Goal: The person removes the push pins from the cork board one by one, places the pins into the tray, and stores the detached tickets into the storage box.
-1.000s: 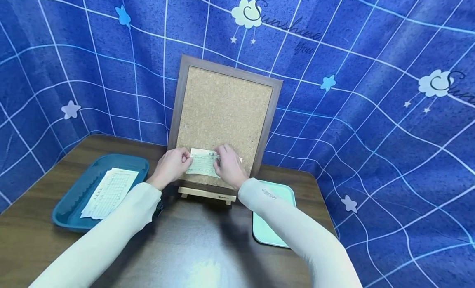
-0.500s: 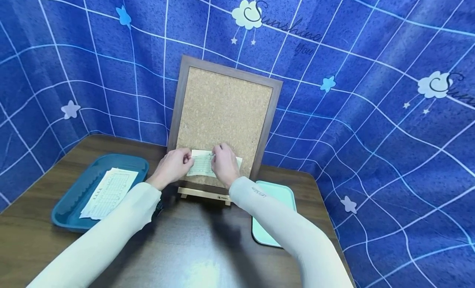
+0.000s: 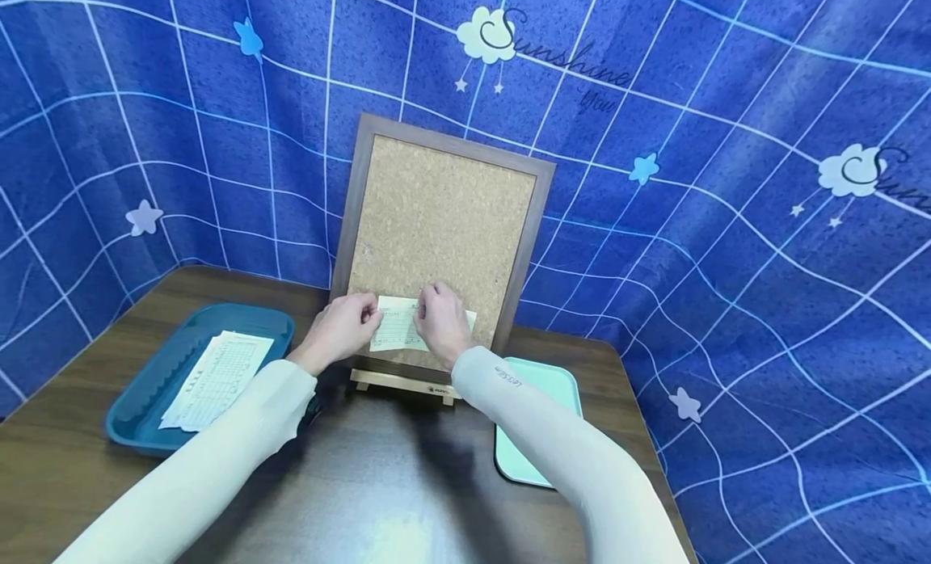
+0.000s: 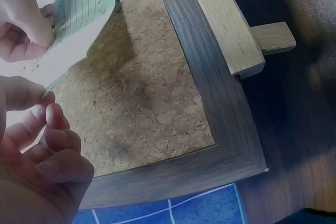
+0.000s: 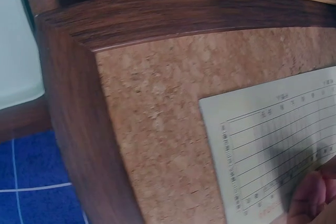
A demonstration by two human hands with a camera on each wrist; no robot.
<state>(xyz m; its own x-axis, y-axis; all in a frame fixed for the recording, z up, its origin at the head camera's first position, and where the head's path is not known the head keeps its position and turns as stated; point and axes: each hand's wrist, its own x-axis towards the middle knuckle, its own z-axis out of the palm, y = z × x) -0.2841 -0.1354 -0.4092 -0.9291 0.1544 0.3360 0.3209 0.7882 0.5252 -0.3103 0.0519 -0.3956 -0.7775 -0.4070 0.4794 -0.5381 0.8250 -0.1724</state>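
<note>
A printed paper form [image 3: 396,326] with a ruled table lies against the lower part of the cork board [image 3: 447,216]. My left hand [image 3: 340,328] pinches its upper left corner between thumb and finger. In the left wrist view, the pale green form [image 4: 86,11] bends away from the cork near that edge. My right hand [image 3: 442,320] pinches near the form's upper middle, with its fingers curled and part of the paper hidden beneath. The right wrist view shows the form's other end [image 5: 252,145] on the cork, beside my fingertips.
A wooden stand [image 3: 403,384] supports the brown-framed board. At left, a blue tray [image 3: 134,402] holds a stack of printed forms [image 3: 221,378]. A mint-green tray [image 3: 520,455] lies at right, partly beneath my right forearm. A blue patterned curtain [image 3: 655,103] hangs behind.
My right hand has shifted slightly left along the form. The form's left end has moved slightly downward, while my left hand keeps its pinch there.
</note>
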